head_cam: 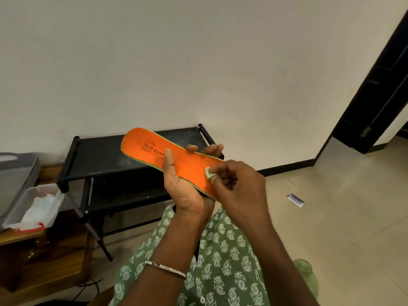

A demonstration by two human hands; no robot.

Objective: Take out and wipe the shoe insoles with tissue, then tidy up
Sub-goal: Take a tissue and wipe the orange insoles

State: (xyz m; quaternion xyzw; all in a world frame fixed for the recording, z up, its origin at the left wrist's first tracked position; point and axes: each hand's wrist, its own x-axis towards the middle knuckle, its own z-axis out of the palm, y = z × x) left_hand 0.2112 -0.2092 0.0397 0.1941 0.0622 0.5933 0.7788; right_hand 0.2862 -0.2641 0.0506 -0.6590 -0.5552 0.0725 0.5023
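An orange insole point(152, 149) with a green edge and black print is held up in front of me, toe end pointing up and to the left. My left hand point(187, 186) grips it from below at the heel half, thumb lying across its top face. My right hand point(240, 186) pinches a small folded piece of pale tissue point(208, 172) and presses it against the insole's right edge near the heel. No shoe is in view.
A low black shoe rack point(106, 155) stands against the white wall behind the insole. At the left a white tray point(15, 221) holding white tissue sits on a wooden table. A small paper scrap point(295, 199) lies on the tiled floor at the right. A dark door frame point(375, 96) stands far right.
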